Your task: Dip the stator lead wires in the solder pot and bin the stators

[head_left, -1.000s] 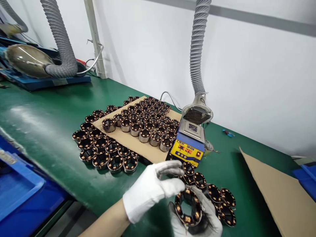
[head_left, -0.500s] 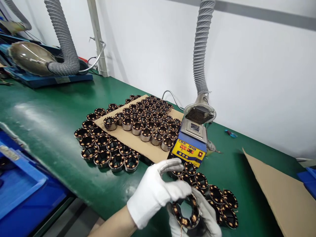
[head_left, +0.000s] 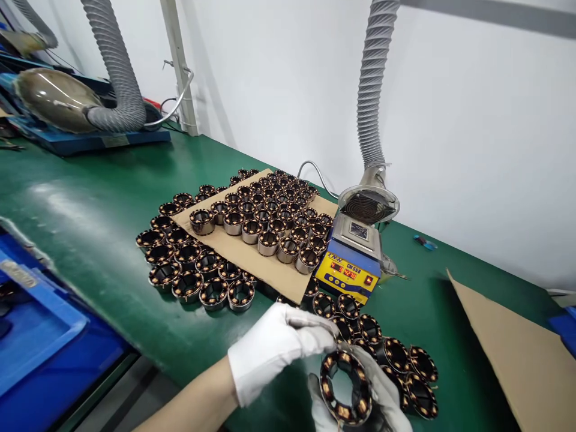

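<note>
Both my hands wear white gloves. My right hand is closed round a motor stator, a dark ring with copper windings, held with its open face towards me. A thin copper wire end hangs from its lower edge. My left hand is at the stator's upper left, thumb and fingers drawn together near its rim. Whatever lies between those fingertips is too small to make out. Just behind my hands, a group of similar stators stands on the green table.
Several rows of stators stand on a cardboard sheet, with more beneath and left of it. A blue and yellow solder pot sits under an extraction hose. Another cardboard piece rises at right; a blue bin is at left.
My left hand's thumb and fingers have come together from a wide spread, and the hand has dropped slightly. The stator has turned a little in my right hand.
</note>
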A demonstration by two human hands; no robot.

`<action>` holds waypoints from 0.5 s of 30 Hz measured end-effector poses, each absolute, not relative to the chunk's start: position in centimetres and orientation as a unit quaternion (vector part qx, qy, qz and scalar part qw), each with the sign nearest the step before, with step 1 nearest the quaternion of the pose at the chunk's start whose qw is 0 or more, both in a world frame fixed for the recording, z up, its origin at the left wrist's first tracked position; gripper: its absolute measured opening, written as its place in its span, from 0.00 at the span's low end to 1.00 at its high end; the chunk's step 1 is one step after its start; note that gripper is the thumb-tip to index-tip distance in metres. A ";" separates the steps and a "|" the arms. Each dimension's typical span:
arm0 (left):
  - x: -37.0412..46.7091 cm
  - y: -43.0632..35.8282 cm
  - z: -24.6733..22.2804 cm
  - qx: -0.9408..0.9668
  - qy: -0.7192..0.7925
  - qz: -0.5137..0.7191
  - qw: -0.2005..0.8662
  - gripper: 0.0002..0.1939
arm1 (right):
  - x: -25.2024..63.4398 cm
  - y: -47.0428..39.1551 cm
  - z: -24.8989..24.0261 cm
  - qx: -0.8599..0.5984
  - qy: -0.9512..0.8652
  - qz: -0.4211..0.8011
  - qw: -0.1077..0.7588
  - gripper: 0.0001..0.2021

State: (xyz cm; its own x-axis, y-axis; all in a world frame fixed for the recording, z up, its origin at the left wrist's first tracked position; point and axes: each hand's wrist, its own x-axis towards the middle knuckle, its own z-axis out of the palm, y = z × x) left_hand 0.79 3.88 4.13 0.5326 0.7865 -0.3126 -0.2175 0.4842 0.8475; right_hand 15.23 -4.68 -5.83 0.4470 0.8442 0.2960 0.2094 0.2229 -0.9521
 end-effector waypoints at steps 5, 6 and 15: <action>0.5 4.2 4.6 0.476 0.353 0.299 0.748 0.16 | 14.0 -4.7 -5.3 -0.572 -0.483 0.176 0.639 0.26; 0.3 4.4 4.7 0.475 0.357 0.314 0.741 0.15 | 13.8 -4.8 -5.3 -0.570 -0.489 0.155 0.641 0.27; -2.4 3.0 1.8 0.570 0.468 0.440 0.512 0.08 | 15.3 -4.1 -3.5 -0.606 -0.422 0.156 0.656 0.26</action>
State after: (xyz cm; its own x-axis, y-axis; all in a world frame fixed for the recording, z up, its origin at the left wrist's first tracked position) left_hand -2.37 2.98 1.83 0.1736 0.9846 0.0219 0.0822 -0.0366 0.9959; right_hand 15.33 -4.14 -3.53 0.5956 0.7165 0.3633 0.3064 0.2155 -0.9272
